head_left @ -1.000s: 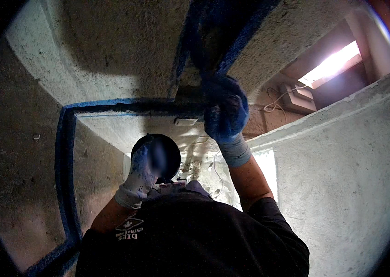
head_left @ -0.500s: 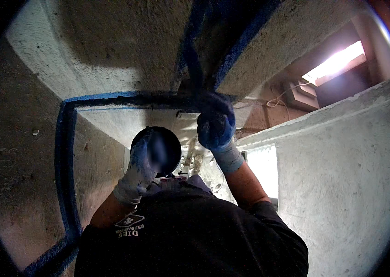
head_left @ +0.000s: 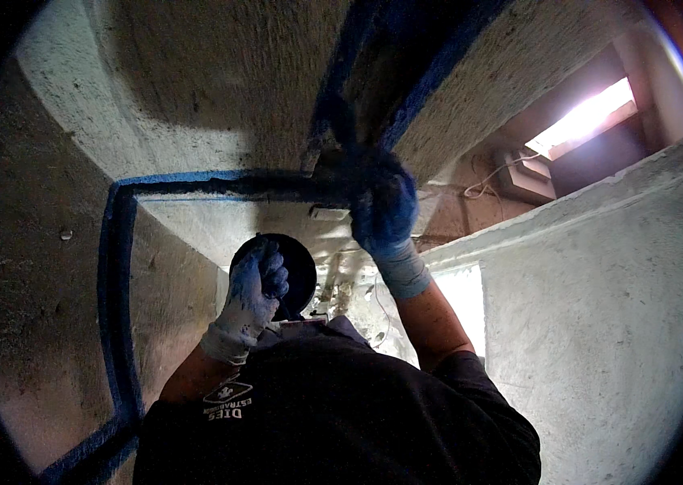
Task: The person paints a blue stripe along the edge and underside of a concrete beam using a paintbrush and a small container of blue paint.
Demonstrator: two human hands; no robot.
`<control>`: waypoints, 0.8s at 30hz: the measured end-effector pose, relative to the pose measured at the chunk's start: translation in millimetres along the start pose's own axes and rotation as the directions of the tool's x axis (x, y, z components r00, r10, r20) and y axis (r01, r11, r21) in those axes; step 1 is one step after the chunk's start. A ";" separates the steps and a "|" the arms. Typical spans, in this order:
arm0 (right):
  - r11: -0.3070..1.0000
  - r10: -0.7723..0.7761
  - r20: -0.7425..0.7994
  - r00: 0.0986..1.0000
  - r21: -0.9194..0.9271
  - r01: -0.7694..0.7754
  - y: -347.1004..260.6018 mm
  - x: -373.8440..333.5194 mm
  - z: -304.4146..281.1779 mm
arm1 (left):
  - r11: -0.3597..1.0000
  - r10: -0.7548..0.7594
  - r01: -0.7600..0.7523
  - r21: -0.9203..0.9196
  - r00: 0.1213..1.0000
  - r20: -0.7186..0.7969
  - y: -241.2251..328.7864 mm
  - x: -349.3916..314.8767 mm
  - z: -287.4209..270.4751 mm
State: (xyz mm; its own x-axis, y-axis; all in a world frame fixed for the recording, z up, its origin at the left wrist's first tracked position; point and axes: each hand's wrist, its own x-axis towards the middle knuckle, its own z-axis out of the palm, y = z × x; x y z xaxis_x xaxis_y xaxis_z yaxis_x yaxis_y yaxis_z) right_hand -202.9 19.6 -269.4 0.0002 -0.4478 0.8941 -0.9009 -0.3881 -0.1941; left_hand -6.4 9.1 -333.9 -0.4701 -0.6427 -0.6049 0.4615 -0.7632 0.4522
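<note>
My left hand (head_left: 257,283), in a pale work glove stained blue, has its fingers curled at the near left side of a round black bucket (head_left: 299,275), apparently holding it. Shadow hides the bucket's inside. Farther up and to the right, my right hand (head_left: 386,206) is closed, its glove heavily coated in blue. It is against the corner where the dark blue painted bands (head_left: 236,186) meet on rough concrete. Something dark shows at its fingers, but blur and shadow hide its kind.
Rough grey concrete surfaces (head_left: 196,89) surround me. A pale wall (head_left: 592,307) stands at right, below a bright opening (head_left: 584,117) and a box with a loose cable (head_left: 483,184). A small pale piece (head_left: 329,213) protrudes below the blue band.
My right hand has shifted slightly in the corner, and its glove now shows more side-on. My left fingers, stretched along the bucket before, are now curled; the bucket sits slightly lower in view.
</note>
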 end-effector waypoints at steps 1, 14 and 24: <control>1.000 -0.021 -0.038 0.999 0.013 0.022 -0.5 14.5 -4.1 | 1.000 0.007 -0.006 0.027 1.000 -0.027 1.7 -2.2 3.7; 0.995 -0.063 0.048 0.997 -0.070 0.066 7.6 -12.5 -11.0 | 1.000 -0.021 0.022 -0.007 0.999 0.048 1.2 6.2 -8.4; 0.984 -0.177 -0.131 0.975 -0.033 0.174 2.8 64.5 -29.2 | 0.996 0.055 -0.055 0.070 0.998 0.001 4.5 -6.6 1.7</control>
State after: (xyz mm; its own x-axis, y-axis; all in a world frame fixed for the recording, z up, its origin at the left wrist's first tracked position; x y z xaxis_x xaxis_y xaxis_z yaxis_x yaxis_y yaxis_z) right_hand -218.1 13.1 -200.5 0.1027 -0.2623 0.9595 -0.9011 -0.4330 -0.0219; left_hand -2.5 9.8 -326.7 -0.4450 -0.6839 -0.5782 0.4327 -0.7294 0.5298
